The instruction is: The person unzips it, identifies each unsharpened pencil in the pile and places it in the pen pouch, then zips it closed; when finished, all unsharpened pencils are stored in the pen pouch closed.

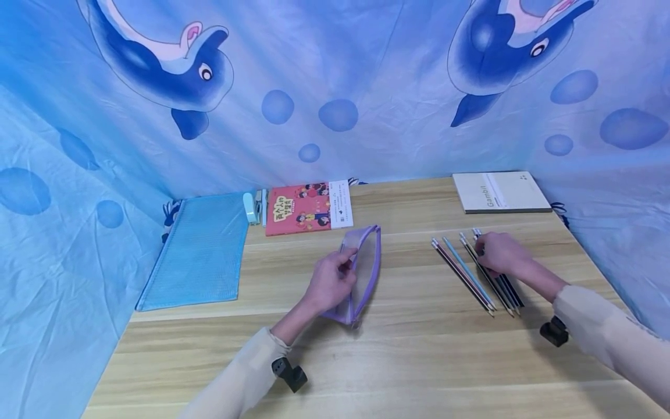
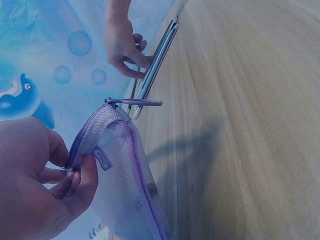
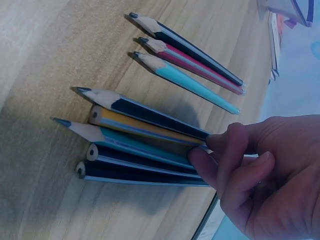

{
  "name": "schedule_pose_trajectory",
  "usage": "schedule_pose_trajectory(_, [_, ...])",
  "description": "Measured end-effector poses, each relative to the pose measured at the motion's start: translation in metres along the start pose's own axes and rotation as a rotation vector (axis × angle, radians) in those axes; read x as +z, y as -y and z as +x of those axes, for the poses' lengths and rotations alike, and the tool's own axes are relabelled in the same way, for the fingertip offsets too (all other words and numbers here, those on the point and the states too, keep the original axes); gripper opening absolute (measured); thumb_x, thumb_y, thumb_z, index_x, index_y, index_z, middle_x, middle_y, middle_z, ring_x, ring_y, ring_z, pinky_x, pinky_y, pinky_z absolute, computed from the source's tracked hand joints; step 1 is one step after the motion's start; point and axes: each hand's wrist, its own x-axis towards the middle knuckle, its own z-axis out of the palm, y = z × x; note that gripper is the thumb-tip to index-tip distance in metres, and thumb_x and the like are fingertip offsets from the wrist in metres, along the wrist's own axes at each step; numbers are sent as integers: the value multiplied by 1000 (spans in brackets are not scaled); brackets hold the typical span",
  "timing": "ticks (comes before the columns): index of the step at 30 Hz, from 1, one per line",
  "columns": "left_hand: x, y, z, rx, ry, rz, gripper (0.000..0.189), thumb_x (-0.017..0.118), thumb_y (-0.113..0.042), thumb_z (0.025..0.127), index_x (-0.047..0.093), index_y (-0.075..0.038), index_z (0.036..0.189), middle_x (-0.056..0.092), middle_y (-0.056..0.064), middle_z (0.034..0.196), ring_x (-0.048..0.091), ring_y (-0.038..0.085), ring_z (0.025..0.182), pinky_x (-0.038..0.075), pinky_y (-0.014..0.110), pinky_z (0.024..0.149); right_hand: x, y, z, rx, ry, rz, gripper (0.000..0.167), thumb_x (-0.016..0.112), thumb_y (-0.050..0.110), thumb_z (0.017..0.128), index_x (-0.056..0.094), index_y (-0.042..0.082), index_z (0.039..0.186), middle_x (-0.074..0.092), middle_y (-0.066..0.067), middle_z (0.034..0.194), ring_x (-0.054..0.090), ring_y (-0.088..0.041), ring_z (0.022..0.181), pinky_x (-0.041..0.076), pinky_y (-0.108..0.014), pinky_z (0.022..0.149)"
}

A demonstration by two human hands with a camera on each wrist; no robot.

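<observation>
My left hand (image 1: pixel 330 282) pinches the edge of a purple mesh zip pouch (image 1: pixel 366 273), whose mouth gapes open. In the left wrist view the zipper pull (image 2: pixel 145 102) sticks out at the near end of the pouch. Over on the right, my right hand (image 1: pixel 502 254) has its thumb and curled fingers at the upper ends of a group of several pencils (image 1: pixel 494 279). The right wrist view shows a black pencil (image 3: pixel 155 115) and a yellow pencil (image 3: pixel 145 125) reaching the pinching fingertips, with a teal pencil (image 3: pixel 140 146) and dark pencils (image 3: pixel 135 172) beside them.
Three more pencils (image 1: pixel 463 270) lie left of that group. A white notebook (image 1: pixel 499 192) sits at the back right. A pink book (image 1: pixel 303 209), a light blue stapler (image 1: pixel 250 208) and a blue mesh folder (image 1: pixel 199 256) line the back left. Blue dolphin-print cloth (image 1: pixel 392 105) hangs behind.
</observation>
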Motion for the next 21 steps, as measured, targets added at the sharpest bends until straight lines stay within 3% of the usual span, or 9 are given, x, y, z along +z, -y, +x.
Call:
schedule_pose_trajectory(11, [0,0,0,6,-7,17,49,66,12,75,62,12,124,66,13,87,64,24,76,56,24,67,-1,3,5,16,32,-6,21,58,0,83,62,-12,101,58,-3,55,58,-17,48,47,-32,49])
schedule_pose_trajectory(21, [0,0,0,2,11,2,50,66,13,75,61,13,125,66,14,88,63,22,76,56,23,66,-4,0,7,40,17,-27,12,66,10,77,57,4,83,57,-3,63,55,-18,54,43,-33,48])
